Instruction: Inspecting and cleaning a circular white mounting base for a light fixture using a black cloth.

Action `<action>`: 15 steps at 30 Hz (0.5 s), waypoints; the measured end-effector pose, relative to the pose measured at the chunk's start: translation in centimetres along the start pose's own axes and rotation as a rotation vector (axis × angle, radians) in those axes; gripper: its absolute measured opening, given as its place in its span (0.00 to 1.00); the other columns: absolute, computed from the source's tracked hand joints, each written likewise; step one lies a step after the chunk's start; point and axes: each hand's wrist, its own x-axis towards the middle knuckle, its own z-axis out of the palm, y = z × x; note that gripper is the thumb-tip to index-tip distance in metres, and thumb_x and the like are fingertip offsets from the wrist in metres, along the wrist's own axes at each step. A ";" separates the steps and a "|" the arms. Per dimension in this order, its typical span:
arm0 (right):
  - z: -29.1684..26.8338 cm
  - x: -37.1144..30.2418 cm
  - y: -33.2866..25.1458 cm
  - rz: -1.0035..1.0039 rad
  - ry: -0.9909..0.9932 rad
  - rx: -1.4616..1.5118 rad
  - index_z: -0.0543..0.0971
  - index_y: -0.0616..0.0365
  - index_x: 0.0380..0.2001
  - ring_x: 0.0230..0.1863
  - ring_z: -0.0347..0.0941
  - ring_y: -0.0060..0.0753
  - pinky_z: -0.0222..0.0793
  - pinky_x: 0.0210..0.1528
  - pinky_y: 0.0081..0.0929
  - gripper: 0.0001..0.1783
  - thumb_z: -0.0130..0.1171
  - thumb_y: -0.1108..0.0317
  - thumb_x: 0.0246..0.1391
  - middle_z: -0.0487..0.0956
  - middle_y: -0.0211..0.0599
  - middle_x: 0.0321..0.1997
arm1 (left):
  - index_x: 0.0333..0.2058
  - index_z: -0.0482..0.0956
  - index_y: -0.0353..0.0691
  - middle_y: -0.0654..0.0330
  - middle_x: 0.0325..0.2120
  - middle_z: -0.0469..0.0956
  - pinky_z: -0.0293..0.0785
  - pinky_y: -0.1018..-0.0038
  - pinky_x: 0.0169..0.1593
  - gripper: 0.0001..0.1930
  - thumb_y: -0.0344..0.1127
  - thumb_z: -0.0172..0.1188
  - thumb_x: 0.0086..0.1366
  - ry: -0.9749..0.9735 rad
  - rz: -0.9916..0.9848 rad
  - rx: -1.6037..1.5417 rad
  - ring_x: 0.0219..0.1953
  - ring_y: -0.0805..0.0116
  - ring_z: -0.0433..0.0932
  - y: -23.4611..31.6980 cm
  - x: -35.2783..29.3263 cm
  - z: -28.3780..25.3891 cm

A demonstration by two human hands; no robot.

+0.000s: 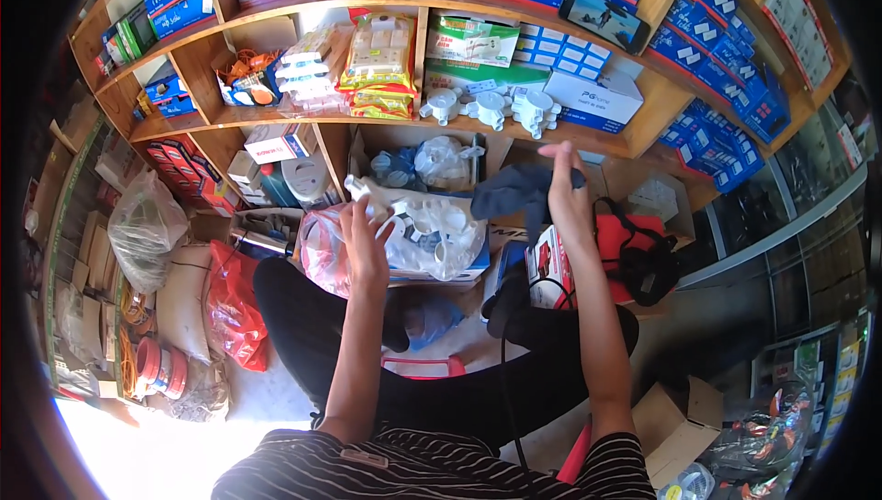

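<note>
My right hand [571,197] is raised in front of the shelves. A crumpled dark grey cloth [514,199] is gripped at its side, with the thumb hidden from view. Lower and to the left, my left hand [366,245] has its fingers apart and slightly bent, with nothing clearly held in it. Just beyond those fingers lies a clear plastic bag [464,257] of white plastic fittings, resting on a blue and white box. A pinkish plastic bag [323,247] is beside my left hand.
Wooden shelves [303,117] with blue boxes curve across the back. White round junction boxes [490,110] stand on a shelf edge, and a phone [602,20] leans above. To the right sits a red box [634,241] with a black strap; a red bag [237,312] lies left.
</note>
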 end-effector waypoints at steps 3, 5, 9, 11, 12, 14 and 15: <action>-0.3 -1.2 -2.7 0.028 -0.129 0.066 0.78 0.64 0.42 0.47 0.75 0.36 0.67 0.55 0.31 0.30 0.35 0.48 0.76 0.80 0.41 0.42 | 0.62 0.60 0.46 0.53 0.50 0.74 0.74 0.56 0.55 0.26 0.47 0.55 0.71 -0.134 -0.039 -0.092 0.48 0.55 0.79 2.3 -1.6 5.5; -0.8 -1.7 -3.3 -0.042 -0.263 0.092 0.77 0.64 0.43 0.46 0.75 0.33 0.67 0.53 0.30 0.30 0.34 0.48 0.76 0.80 0.38 0.41 | 0.63 0.59 0.47 0.52 0.52 0.73 0.75 0.56 0.54 0.27 0.46 0.55 0.71 -0.189 -0.073 -0.099 0.48 0.55 0.79 2.8 -2.5 8.1; -0.9 -2.5 -3.0 -0.183 -0.228 0.037 0.76 0.59 0.45 0.41 0.76 0.38 0.69 0.47 0.34 0.25 0.39 0.49 0.75 0.79 0.41 0.39 | 0.59 0.65 0.44 0.53 0.52 0.72 0.76 0.57 0.52 0.24 0.50 0.53 0.71 -0.379 -0.220 -0.326 0.41 0.59 0.78 2.2 -2.6 8.7; -2.3 -2.1 -5.0 -0.416 -0.147 -0.373 0.78 0.57 0.43 0.42 0.78 0.53 0.71 0.45 0.43 0.23 0.43 0.49 0.73 0.81 0.46 0.38 | 0.54 0.70 0.42 0.56 0.43 0.78 0.75 0.59 0.51 0.22 0.53 0.52 0.71 -0.428 -0.263 -0.323 0.37 0.62 0.78 1.8 -2.1 9.0; -3.0 -2.0 -5.1 -0.318 -0.117 -0.497 0.80 0.56 0.42 0.42 0.78 0.58 0.71 0.44 0.47 0.24 0.44 0.48 0.73 0.82 0.49 0.36 | 0.53 0.71 0.42 0.56 0.42 0.79 0.74 0.61 0.50 0.22 0.52 0.52 0.71 -0.464 -0.261 -0.316 0.37 0.63 0.78 1.6 -1.1 9.3; -5.3 -1.5 -4.6 -0.112 -0.084 -0.740 0.84 0.54 0.41 0.38 0.77 0.67 0.71 0.41 0.54 0.29 0.44 0.42 0.70 0.81 0.59 0.31 | 0.53 0.74 0.43 0.58 0.40 0.80 0.73 0.64 0.48 0.21 0.52 0.50 0.73 -0.408 -0.254 -0.327 0.37 0.64 0.78 0.8 -0.3 10.4; -6.0 -1.1 -3.0 -0.055 -0.098 -0.716 0.83 0.59 0.41 0.33 0.81 0.59 0.74 0.37 0.47 0.35 0.42 0.37 0.69 0.81 0.59 0.29 | 0.53 0.74 0.43 0.58 0.40 0.80 0.73 0.64 0.48 0.21 0.52 0.50 0.73 -0.409 -0.253 -0.327 0.37 0.64 0.78 0.3 -0.3 10.1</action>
